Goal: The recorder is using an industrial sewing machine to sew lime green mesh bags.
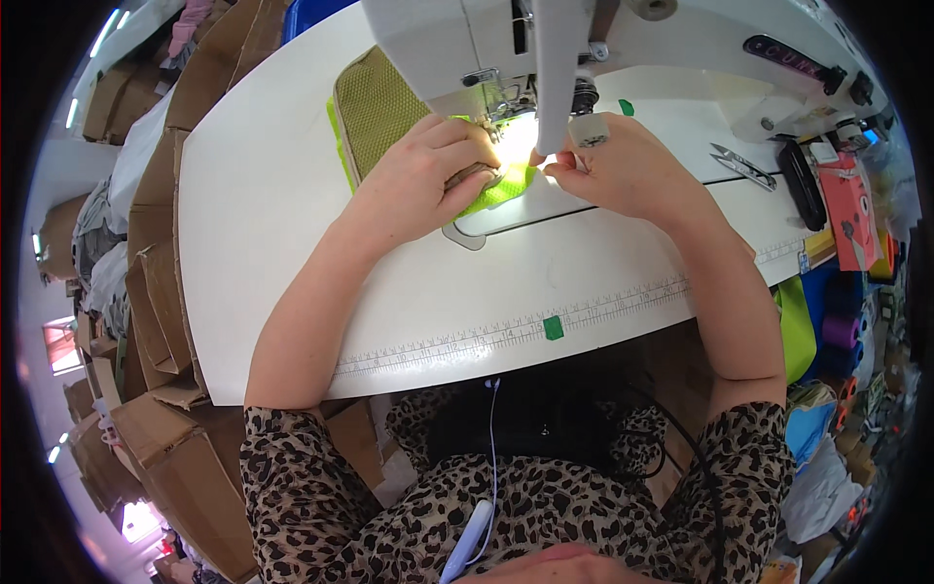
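A piece of olive mesh fabric (382, 105) with a bright lime layer (506, 191) under it lies on the white sewing table (263, 195), running in beneath the head of a white sewing machine (428, 49). My left hand (420, 173) rests on the fabric, its fingers bent and closed on the edge just left of the needle area. To the right of the presser foot, my right hand (623, 167) has thumb and fingers drawn together close to the lime edge. Strong lamp glare washes out the needle area and hides what the right fingertips hold.
Thread snips (744, 167) and a long black object (801, 185) lie at the table's right side. A ruler strip (457, 341) follows the near edge, with green tape (554, 328) on it. Cardboard boxes (185, 477) crowd the left; thread cones (842, 331) stand at right.
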The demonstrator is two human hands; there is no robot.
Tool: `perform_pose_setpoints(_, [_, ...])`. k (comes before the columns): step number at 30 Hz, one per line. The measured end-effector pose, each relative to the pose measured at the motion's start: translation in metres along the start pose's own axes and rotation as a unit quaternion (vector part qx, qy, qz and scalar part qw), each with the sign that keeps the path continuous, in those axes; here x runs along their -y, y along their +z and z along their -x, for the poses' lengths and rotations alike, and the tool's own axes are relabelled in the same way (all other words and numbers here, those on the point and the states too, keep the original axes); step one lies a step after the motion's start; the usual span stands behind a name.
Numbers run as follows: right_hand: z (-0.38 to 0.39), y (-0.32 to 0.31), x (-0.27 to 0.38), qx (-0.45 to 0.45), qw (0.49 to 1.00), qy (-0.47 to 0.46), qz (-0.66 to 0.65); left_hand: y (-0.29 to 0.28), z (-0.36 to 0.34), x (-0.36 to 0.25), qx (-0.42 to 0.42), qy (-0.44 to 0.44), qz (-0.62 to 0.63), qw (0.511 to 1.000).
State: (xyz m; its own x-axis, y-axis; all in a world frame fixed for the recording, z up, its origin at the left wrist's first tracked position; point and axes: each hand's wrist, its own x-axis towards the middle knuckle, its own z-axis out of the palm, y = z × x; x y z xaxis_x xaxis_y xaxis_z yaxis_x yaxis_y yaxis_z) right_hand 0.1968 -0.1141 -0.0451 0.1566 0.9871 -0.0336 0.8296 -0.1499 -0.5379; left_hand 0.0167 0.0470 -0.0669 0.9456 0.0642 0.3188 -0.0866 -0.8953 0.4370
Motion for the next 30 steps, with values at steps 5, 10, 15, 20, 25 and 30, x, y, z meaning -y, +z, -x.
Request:
perform_pose_setpoints(5, [0.000,-0.005,0.007,0.040,0.996,0.005,0.074,0.001,0.000,0.001,-0.009,0.004,-0.009,1.000])
perform_pose_setpoints(10, [0.002,-0.001,0.007,0.043,0.997,-0.018,0.063,0.003,0.000,0.003,0.003,-0.007,0.008,1.000])
perform_pose_setpoints(15, [0.003,0.004,0.010,0.016,0.997,-0.057,0.058,0.000,0.001,0.000,0.004,0.000,-0.009,1.000])
perform_pose_setpoints(20, [0.003,0.021,0.006,-0.051,0.988,-0.089,0.113,0.001,0.001,-0.002,-0.013,0.007,-0.023,1.000])
perform_pose_setpoints(25, [0.002,0.027,0.002,-0.071,0.987,-0.094,0.111,-0.001,0.004,-0.002,-0.030,0.019,-0.068,0.997])
perform_pose_setpoints(30, [0.003,0.026,0.002,-0.074,0.987,-0.075,0.119,-0.007,0.004,0.002,0.016,0.054,-0.056,0.997])
